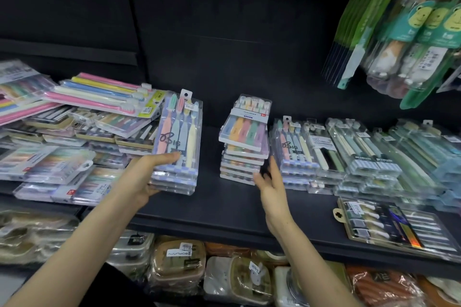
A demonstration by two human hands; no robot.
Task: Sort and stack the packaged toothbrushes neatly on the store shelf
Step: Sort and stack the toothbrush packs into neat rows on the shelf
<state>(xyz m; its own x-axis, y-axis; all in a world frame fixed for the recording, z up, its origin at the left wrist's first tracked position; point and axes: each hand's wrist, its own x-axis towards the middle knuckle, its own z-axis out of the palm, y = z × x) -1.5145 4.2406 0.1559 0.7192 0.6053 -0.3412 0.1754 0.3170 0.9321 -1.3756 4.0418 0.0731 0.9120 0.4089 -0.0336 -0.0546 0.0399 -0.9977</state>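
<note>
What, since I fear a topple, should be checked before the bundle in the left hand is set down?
1. Grip of left hand on held bundle: ok.
2. Packs in held bundle aligned: ok.
3. The middle stack square: not ok, top pack sits skewed.
4. The right hand touching middle stack: cannot tell.
5. Bare shelf between bundle and middle stack: ok.
6. A matching stack right of middle stack: ok, same label.

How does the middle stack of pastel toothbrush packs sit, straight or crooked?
Crooked: the top pack lies tilted, askew over the packs beneath.
</note>
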